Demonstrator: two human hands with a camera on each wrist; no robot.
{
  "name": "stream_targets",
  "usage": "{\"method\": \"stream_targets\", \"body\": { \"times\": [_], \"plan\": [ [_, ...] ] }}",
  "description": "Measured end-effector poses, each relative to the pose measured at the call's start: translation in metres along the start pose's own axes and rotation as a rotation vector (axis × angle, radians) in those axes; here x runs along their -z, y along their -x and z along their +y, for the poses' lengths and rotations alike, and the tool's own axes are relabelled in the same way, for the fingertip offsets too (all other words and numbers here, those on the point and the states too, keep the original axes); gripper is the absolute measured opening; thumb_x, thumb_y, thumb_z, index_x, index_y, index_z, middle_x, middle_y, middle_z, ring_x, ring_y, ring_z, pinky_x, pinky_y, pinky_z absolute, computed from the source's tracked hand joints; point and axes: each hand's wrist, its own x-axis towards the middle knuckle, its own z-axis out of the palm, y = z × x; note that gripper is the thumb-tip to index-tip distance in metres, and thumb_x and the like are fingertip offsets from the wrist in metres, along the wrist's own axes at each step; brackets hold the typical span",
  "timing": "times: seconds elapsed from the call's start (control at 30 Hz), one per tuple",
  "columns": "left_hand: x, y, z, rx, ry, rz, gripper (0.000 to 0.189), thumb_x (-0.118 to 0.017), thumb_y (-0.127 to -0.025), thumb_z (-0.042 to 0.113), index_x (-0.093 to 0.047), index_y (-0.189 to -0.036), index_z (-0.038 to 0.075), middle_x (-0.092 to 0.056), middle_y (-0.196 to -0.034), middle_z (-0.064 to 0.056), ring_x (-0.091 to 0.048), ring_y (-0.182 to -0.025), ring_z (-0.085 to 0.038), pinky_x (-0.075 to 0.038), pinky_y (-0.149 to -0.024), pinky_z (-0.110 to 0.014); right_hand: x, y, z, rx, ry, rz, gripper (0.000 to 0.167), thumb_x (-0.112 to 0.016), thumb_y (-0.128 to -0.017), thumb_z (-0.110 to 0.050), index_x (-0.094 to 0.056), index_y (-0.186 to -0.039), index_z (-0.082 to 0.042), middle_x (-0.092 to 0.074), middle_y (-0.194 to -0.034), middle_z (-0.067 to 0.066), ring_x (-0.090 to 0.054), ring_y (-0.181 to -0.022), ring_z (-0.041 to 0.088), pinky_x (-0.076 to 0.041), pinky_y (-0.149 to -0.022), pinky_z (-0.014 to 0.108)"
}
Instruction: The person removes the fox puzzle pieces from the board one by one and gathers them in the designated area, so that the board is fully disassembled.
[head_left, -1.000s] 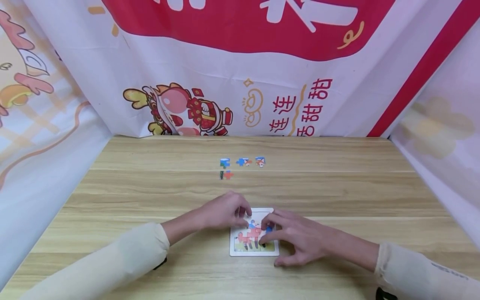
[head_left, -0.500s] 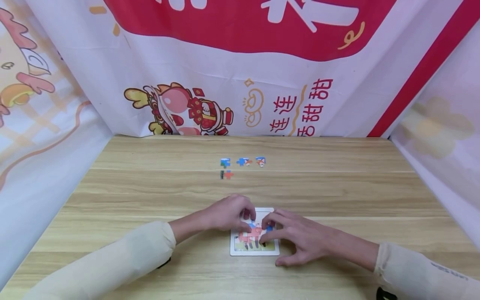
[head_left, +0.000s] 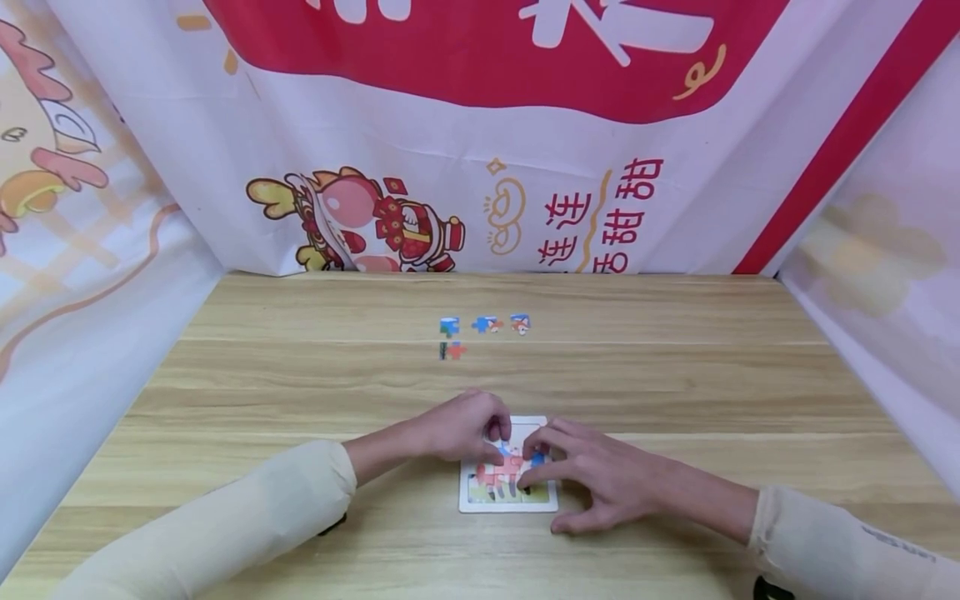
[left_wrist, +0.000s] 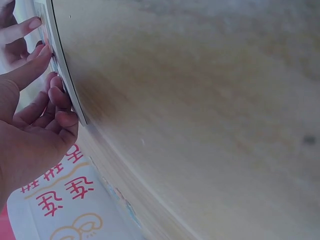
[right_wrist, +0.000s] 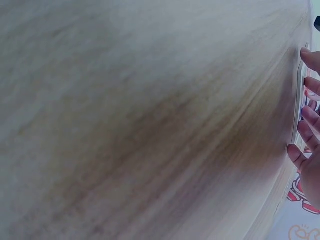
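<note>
A small jigsaw puzzle in a white-framed tray lies on the table, its lower rows filled with a red and blue animal picture. My left hand is over the tray's upper left, thumb pressing on the pieces beside a blue piece. In the left wrist view its other fingers bend at the tray's edge, apart from the thumb. My right hand spreads across the tray's right side, fingertips on the picture and thumb on the table. The right wrist view shows its separated fingers along the tray edge.
Several loose jigsaw pieces lie beyond the tray: a blue-green one, a blue one with orange, a fox-face one and a red one. A printed curtain hangs behind the wooden table.
My left hand has shifted slightly right and nearer over the tray, its thumb coming onto the picture. The right hand stays in place, and so do the loose pieces.
</note>
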Motion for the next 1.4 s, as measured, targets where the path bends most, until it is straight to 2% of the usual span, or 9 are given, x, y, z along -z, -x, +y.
{"method": "stream_targets", "body": {
  "times": [0.17, 0.37, 0.73, 1.07, 1.2, 1.4],
  "plan": [
    [0.001, -0.001, 0.001, 0.026, 0.013, -0.007, 0.02, -0.087, -0.081, 0.005, -0.069, -0.088, 0.008, -0.062, -0.081, -0.001, -0.054, -0.075, -0.011, -0.048, -0.069, -0.022, 0.0, 0.001, -0.001, 0.002, 0.01, 0.006, 0.047, -0.07, -0.093, -0.055, -0.067, -0.135, -0.034, -0.054, -0.14, -0.002, -0.046, -0.12, 0.013, -0.049, -0.099, 0.04],
    [0.002, -0.001, 0.001, 0.029, 0.036, -0.01, 0.02, -0.087, -0.081, 0.004, -0.069, -0.087, 0.008, -0.063, -0.08, -0.001, -0.055, -0.074, -0.011, -0.048, -0.068, -0.022, -0.001, 0.002, -0.001, 0.008, 0.019, 0.018, 0.047, -0.07, -0.093, -0.055, -0.066, -0.136, -0.035, -0.054, -0.14, -0.001, -0.047, -0.119, 0.014, -0.049, -0.098, 0.039],
    [0.007, 0.0, -0.003, -0.008, 0.202, -0.025, 0.01, -0.077, -0.087, -0.005, -0.069, -0.087, 0.002, -0.064, -0.08, 0.0, -0.059, -0.073, -0.007, -0.053, -0.069, -0.02, -0.001, 0.003, -0.002, 0.015, 0.024, 0.019, 0.05, -0.07, -0.093, -0.055, -0.064, -0.139, -0.034, -0.054, -0.14, -0.002, -0.046, -0.121, 0.014, -0.049, -0.1, 0.041],
    [0.018, 0.006, -0.006, 0.012, 0.282, -0.024, 0.007, -0.074, -0.092, -0.003, -0.07, -0.091, 0.003, -0.067, -0.087, -0.002, -0.061, -0.081, -0.011, -0.053, -0.076, -0.022, -0.002, 0.003, 0.0, 0.013, 0.023, 0.012, 0.051, -0.07, -0.093, -0.055, -0.063, -0.14, -0.034, -0.053, -0.14, -0.001, -0.045, -0.123, 0.015, -0.05, -0.1, 0.043],
    [0.024, 0.005, -0.01, 0.013, 0.303, -0.001, 0.005, -0.072, -0.094, -0.001, -0.069, -0.097, 0.0, -0.067, -0.09, -0.003, -0.061, -0.083, -0.013, -0.053, -0.078, -0.024, -0.002, 0.003, -0.001, 0.011, 0.024, 0.008, 0.052, -0.07, -0.093, -0.055, -0.063, -0.14, -0.034, -0.053, -0.141, -0.001, -0.045, -0.123, 0.015, -0.05, -0.101, 0.044],
    [0.034, -0.006, -0.021, -0.002, 0.294, 0.093, 0.006, -0.071, -0.094, -0.002, -0.07, -0.1, -0.001, -0.068, -0.09, -0.004, -0.063, -0.083, -0.013, -0.055, -0.078, -0.025, -0.002, 0.003, -0.001, -0.004, 0.02, 0.001, 0.05, -0.07, -0.093, -0.055, -0.063, -0.139, -0.035, -0.053, -0.141, -0.002, -0.044, -0.124, 0.015, -0.049, -0.101, 0.044]
  ]
}}
